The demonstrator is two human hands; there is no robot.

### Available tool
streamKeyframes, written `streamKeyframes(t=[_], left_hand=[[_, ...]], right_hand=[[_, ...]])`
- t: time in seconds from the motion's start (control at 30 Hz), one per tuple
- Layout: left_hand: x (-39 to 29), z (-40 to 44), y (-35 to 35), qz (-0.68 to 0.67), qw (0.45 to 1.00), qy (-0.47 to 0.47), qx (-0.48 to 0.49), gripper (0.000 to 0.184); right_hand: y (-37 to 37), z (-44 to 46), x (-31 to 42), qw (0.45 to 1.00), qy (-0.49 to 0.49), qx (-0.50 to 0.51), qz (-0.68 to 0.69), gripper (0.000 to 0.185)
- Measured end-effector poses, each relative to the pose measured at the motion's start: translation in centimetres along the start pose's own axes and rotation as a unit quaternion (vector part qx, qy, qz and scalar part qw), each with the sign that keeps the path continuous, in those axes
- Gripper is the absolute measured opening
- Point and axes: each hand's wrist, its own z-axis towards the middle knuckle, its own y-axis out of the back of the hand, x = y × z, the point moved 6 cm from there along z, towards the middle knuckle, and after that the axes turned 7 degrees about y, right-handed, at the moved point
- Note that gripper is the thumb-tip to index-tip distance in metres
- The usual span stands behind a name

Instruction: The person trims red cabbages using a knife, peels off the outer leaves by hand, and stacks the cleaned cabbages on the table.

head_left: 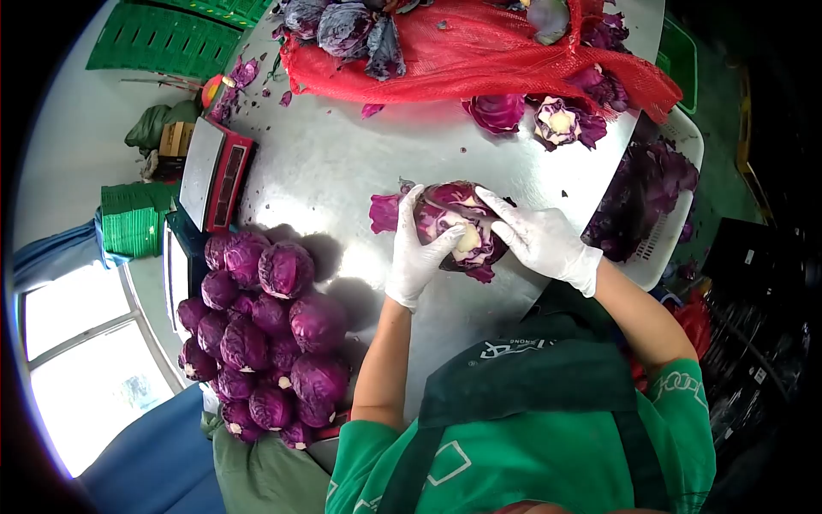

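Observation:
A purple cabbage (pixel 490 248) with its pale cut stem facing up rests on the metal table (pixel 360 163), some outer leaves loose around it. My left hand (pixel 421 248), in a white glove, grips its left side, the thumb on the pale stem. On the right side, my gloved right hand (pixel 541 242) lies against the leaves with its fingers stretched out; whether it pinches a leaf is not clear. One loose leaf (pixel 385 212) sticks out just left of my left hand.
Trimmed cabbages are piled at the left (pixel 270 343) beside a red scale (pixel 229 178). A red mesh sack (pixel 445 60) with darker cabbages lies across the far side. At the right stands a white crate (pixel 685 141) of leaves.

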Motion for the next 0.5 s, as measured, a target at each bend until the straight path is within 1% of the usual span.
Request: streamKeyframes(t=[0.07, 0.1, 0.17, 0.2, 0.23, 0.27, 0.33, 0.37, 0.43, 0.47, 0.5], left_hand=[[-0.2, 0.1, 0.0, -0.003, 1.0, 0.013, 0.013, 0.077], [-0.3, 0.2, -0.1, 0.002, 1.0, 0.016, 0.021, 0.078], [-0.3, 0.4, 0.0, 0.01, 0.999, 0.024, 0.026, 0.079], [-0.3, 0.5, 0.0, 0.0, 0.999, 0.029, 0.028, 0.08], [-0.2, 0.5, 0.0, -0.01, 0.999, 0.033, 0.029, 0.081], [0.2, 0.3, 0.2, 0.022, 0.998, 0.059, 0.026, 0.084], [0.5, 0.3, 0.2, 0.035, 0.998, 0.057, 0.018, 0.086], [0.5, 0.4, 0.2, 0.047, 0.998, 0.047, 0.006, 0.088], [0.5, 0.4, 0.0, 0.011, 1.0, 0.007, 0.02, 0.09], [0.6, 0.3, 0.0, 0.013, 1.0, 0.012, 0.025, 0.091], [0.8, 0.4, 0.0, 0.016, 0.999, 0.016, 0.03, 0.093]], right_hand=[[-0.5, 1.0, -0.1, 0.995, -0.013, 0.08, -0.054, 0.052], [-0.4, 1.2, -0.2, 0.995, -0.012, 0.083, -0.052, 0.052], [0.0, 1.7, -0.1, 0.996, 0.027, 0.057, -0.069, 0.053], [0.6, 1.9, 0.3, 0.989, 0.038, 0.058, -0.128, 0.051], [0.8, 2.1, 0.0, 0.988, 0.05, 0.037, -0.141, 0.048], [0.8, 2.4, -0.5, 0.987, 0.072, 0.022, -0.143, 0.047], [0.7, 2.8, -1.0, 0.987, 0.102, 0.001, -0.122, 0.047], [0.8, 2.8, -0.8, 0.987, 0.101, 0.004, -0.124, 0.047], [0.7, 2.6, -0.7, 0.997, 0.043, 0.06, -0.038, 0.048], [0.4, 2.5, -0.9, 0.994, 0.015, 0.095, -0.052, 0.047], [0.1, 2.7, -1.3, 0.994, 0.016, 0.099, -0.051, 0.047]])
